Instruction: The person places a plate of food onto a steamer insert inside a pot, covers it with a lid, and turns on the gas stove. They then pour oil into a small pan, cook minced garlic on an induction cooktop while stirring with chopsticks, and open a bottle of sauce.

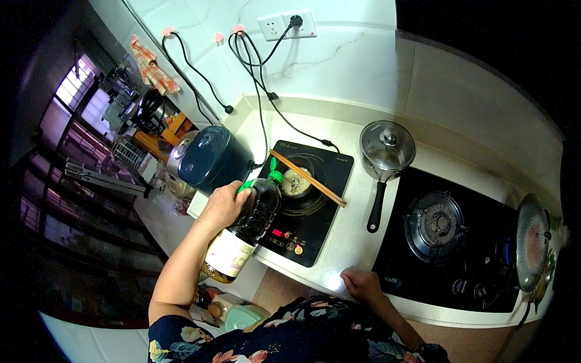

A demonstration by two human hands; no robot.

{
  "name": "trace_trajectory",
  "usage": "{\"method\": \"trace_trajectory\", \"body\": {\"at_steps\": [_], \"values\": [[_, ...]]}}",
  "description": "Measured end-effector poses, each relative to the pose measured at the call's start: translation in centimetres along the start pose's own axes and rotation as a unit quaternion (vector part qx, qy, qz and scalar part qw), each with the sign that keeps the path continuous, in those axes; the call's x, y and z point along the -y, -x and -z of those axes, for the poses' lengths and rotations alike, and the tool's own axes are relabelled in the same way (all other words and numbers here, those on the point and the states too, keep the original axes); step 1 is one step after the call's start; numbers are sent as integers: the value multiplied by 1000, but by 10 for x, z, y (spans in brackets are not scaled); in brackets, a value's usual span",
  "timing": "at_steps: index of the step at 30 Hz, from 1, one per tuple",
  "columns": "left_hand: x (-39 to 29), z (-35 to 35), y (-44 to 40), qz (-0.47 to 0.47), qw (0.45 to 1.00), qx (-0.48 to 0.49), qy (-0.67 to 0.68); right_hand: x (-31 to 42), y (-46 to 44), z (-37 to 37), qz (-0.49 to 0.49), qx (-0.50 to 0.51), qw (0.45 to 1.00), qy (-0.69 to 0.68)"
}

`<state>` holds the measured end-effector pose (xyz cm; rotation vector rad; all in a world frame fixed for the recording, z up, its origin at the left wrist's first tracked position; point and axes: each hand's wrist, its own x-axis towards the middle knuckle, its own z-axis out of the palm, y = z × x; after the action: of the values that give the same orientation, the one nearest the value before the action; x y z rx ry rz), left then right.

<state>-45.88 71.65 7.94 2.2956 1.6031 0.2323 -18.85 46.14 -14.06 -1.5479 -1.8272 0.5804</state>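
My left hand (223, 207) is wrapped round the green handle of a large bottle of dark sauce (261, 209) with a cream label. The bottle is tilted, its green flip cap (274, 166) raised and its mouth close to a small bowl (296, 183). Pale, chopped-looking food fills the bowl, which sits on a black induction cooker (302, 245) with a lit red display. A pair of wooden chopsticks (321, 186) lies across the bowl and cooker. My right hand (361, 284) is closed in a loose fist at the counter's front edge, with nothing visible in it.
A lidded saucepan (387, 148) stands right of the cooker, its handle pointing towards me. Beyond it are a gas hob (434, 224) and a wok (532, 242) at the far right. A dark blue appliance (212, 158) stands left. Black cables (261, 109) hang along the wall.
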Motion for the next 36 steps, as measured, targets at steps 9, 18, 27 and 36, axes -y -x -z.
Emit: {"method": "trace_trajectory", "body": {"at_steps": [9,18,27,36], "values": [[2,-1,0,-2,1000,2,-7,0,0,1,-1,0,1000,-3],[3,-2,0,3,1000,19,-5,4,-1,3,-3,-6,1000,-15],[3,-3,2,-3,1000,5,-4,2,0,1,6,-12,1000,-4],[5,-3,6,0,1000,0,19,9,-2,6,-10,-3,1000,3]]}}
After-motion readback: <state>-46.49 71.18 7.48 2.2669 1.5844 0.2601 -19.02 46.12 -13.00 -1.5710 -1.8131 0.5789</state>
